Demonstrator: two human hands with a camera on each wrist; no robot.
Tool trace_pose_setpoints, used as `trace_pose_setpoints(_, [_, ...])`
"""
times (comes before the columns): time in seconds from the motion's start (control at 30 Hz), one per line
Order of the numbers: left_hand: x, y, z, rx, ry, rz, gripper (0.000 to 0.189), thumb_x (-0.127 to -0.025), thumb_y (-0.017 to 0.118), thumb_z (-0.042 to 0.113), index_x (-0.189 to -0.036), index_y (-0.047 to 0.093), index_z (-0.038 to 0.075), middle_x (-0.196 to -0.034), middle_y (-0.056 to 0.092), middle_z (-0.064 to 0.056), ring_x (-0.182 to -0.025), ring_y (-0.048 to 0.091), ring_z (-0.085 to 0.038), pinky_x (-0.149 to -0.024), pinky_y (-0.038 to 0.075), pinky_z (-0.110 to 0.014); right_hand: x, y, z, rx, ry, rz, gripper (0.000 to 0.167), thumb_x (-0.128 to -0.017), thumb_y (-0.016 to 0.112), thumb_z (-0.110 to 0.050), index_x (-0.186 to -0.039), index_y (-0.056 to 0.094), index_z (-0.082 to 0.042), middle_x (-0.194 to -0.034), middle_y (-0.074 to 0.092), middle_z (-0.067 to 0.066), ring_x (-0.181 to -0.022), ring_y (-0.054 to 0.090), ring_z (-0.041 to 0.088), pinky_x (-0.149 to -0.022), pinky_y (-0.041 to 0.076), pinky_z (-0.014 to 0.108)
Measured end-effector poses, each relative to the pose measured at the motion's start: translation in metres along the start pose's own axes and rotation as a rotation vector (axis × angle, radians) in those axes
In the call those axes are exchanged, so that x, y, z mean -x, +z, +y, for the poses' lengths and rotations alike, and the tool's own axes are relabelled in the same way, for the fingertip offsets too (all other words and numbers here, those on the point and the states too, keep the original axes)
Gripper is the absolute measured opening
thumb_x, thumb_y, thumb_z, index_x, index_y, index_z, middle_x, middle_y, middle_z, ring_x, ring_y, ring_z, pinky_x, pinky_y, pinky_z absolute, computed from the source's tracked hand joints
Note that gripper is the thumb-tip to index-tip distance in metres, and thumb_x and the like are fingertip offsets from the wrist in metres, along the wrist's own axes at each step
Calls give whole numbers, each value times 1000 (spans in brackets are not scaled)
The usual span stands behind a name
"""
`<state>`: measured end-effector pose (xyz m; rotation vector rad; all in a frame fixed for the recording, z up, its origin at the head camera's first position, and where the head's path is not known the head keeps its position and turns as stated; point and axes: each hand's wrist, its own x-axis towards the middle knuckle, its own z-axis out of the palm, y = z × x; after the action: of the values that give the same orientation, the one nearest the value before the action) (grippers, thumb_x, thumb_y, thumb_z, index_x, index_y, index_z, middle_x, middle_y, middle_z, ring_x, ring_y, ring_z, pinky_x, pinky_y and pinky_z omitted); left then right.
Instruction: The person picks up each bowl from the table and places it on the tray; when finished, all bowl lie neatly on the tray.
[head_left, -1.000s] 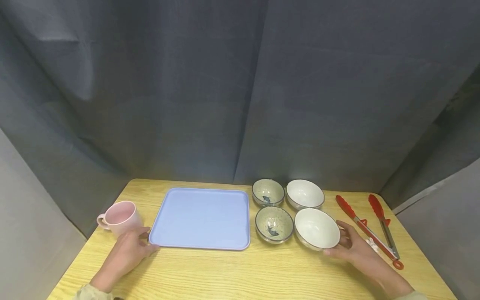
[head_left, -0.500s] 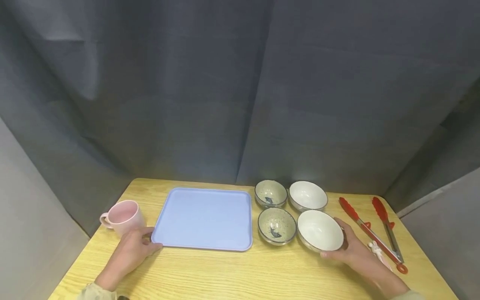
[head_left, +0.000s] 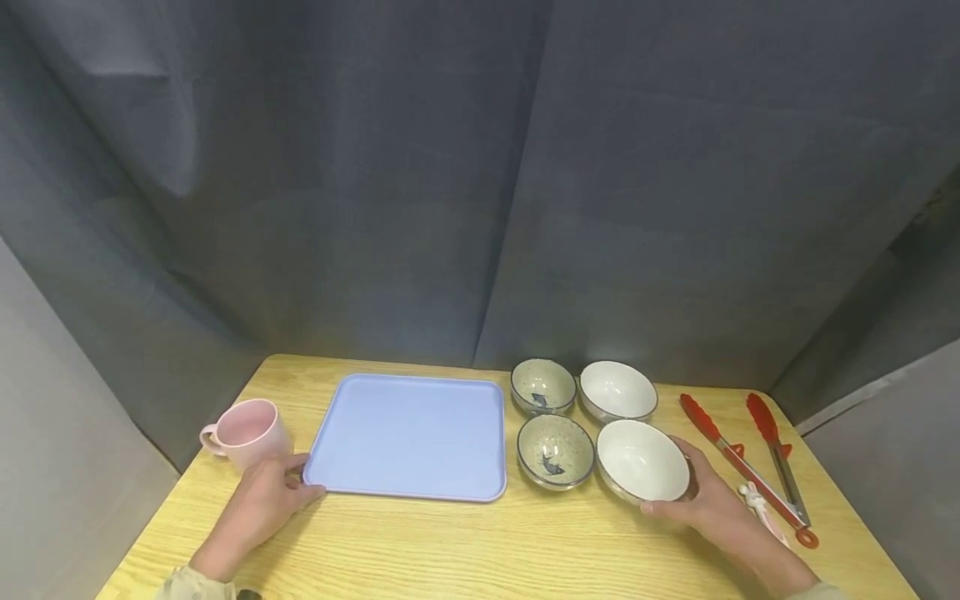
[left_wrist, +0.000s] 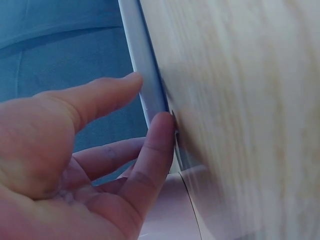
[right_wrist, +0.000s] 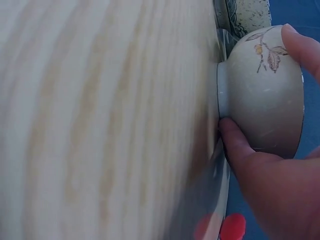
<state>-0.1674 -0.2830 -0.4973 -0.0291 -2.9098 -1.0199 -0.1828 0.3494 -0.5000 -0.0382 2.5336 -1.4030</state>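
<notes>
In the head view, my left hand (head_left: 262, 500) holds the near left corner of a light blue tray (head_left: 408, 437), thumb along the front edge and fingers at the side. Its knuckles lie close to a pink mug (head_left: 246, 433). My right hand (head_left: 708, 504) grips the right side of the nearer white bowl (head_left: 642, 461). The right wrist view shows that bowl's outside (right_wrist: 265, 95) with a floral pattern, a fingertip at its foot and another digit near the rim. Part of the mug (left_wrist: 167, 212) appears beyond my left fingers in the left wrist view.
A second white bowl (head_left: 618, 392) stands behind. Left of the white bowls are two speckled greenish bowls, one nearer (head_left: 555, 452) and one farther (head_left: 543, 386). Red-tipped tongs (head_left: 757, 475) lie at the right with a small white rabbit-shaped item (head_left: 753, 500). A dark curtain (head_left: 390, 208) hangs behind the table.
The head view has shifted slightly, so the table things appear a little farther right. My right hand has come closer around the white bowl. My left hand stays at the tray corner.
</notes>
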Motion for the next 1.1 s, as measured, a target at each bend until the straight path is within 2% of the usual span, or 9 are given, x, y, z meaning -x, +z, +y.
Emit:
trace_pose_setpoints(0.23, [1, 0, 1, 7, 2, -5, 59, -87, 94, 15, -133, 73, -15, -98, 86, -16, -88, 76, -17, -72, 59, -30, 4, 0, -1, 41, 37, 55, 123, -93, 93, -29, -178, 7, -6, -175, 29, 32, -155, 42, 59, -115, 52, 61])
trace_pose_setpoints(0.37, [-1, 0, 1, -8, -4, -4, 60, -87, 94, 16, -133, 72, -15, -102, 85, -18, -87, 75, -17, -72, 59, -31, 8, -6, -5, 60, 27, 64, 120, -93, 92, -27, -176, 10, -3, -173, 31, 33, -151, 46, 58, -103, 58, 42])
trace_pose_setpoints(0.47, [-1, 0, 2, -17, -1, -2, 61, -87, 94, 17, -133, 72, -15, -104, 85, -20, -88, 75, -17, -73, 60, -33, 11, -13, -14, 81, -14, 77, 117, -93, 93, -26, -175, 14, -2, -171, 33, 31, -148, 48, 56, -93, 57, 26])
trace_pose_setpoints(0.53, [-2, 0, 2, -17, 3, 0, 60, -87, 94, 17, -133, 73, -15, -105, 85, -20, -87, 73, -17, -73, 60, -32, 11, -18, -23, 93, -58, 79, 116, -93, 93, -25, -176, 15, -3, -172, 34, 29, -146, 54, 40, -90, 56, 20])
trace_pose_setpoints(0.63, [-2, 1, 3, -13, 12, 5, 58, -86, 94, 15, -132, 74, -14, -101, 85, -17, -83, 70, -15, -70, 57, -30, 7, -23, -41, 82, -107, 62, 115, -94, 91, -24, -177, 14, -4, -175, 32, 29, -149, 53, 39, -91, 55, 17])
trace_pose_setpoints(0.7, [-2, 2, 3, -8, 19, 9, 57, -86, 94, 14, -131, 74, -13, -99, 85, -16, -81, 69, -14, -69, 57, -29, 2, -22, -57, 84, -125, 39, 115, -94, 90, -26, -178, 14, -5, -175, 33, 29, -149, 53, 38, -90, 56, 19])
trace_pose_setpoints(0.77, [-2, 3, 4, 1, 22, 10, 56, -86, 94, 13, -131, 75, -13, -98, 85, -15, -80, 70, -14, -69, 57, -28, -5, -17, -75, 87, -151, 23, 115, -94, 90, -26, -178, 15, -5, -173, 35, 31, -150, 50, 53, -89, 57, 21])
trace_pose_setpoints(0.93, [-3, 8, 7, 27, 16, 4, 57, -86, 94, 13, -132, 74, -14, -100, 85, -16, -82, 71, -13, -70, 59, -29, -34, 7, -115, 36, -263, -49, 113, -89, 94, -22, -176, 23, -6, -170, 42, 32, -147, 57, 50, -92, 60, 23])
trace_pose_setpoints(1.1, [-1, 12, 7, 38, 6, 7, 54, -86, 93, 11, -131, 75, -12, -99, 84, -14, -79, 67, -13, -69, 56, -26, -70, 45, -147, -64, -286, -155, 116, -87, 96, -23, -176, 24, -8, -170, 44, 30, -149, 58, 45, -100, 59, 26])
